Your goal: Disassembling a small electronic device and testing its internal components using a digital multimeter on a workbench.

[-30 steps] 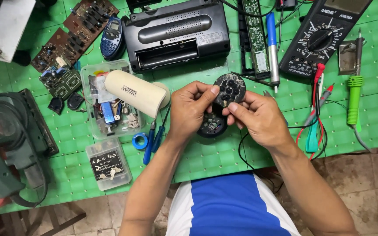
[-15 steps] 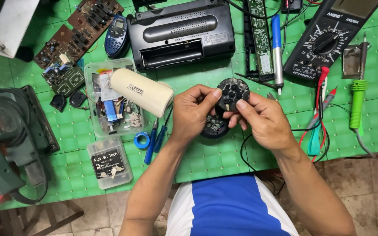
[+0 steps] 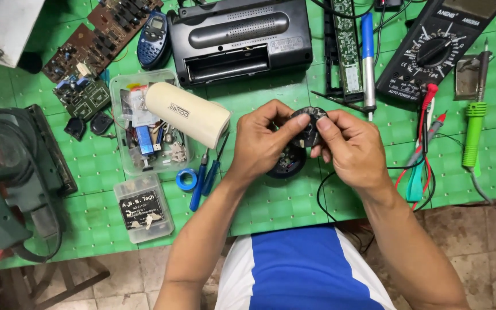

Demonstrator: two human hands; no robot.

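Gripping a small round black circuit disc (image 3: 308,127), left hand (image 3: 259,143) and right hand (image 3: 348,146) have closed their fingers tighter around it than a second ago. The disc now stands edge-on, just above the black round housing (image 3: 285,163) beneath the fingertips.

A green gridded table (image 3: 282,201) is filling most of the frame. At top centre a black radio (image 3: 239,37) is lying, with a blue handset (image 3: 153,40) and brown circuit boards (image 3: 96,43) to its left. A black multimeter (image 3: 437,49) is sitting at upper right, a green-handled soldering iron (image 3: 475,123) below it. At left a green power tool (image 3: 7,183) is resting; near it, two clear plastic boxes (image 3: 143,208) are standing.
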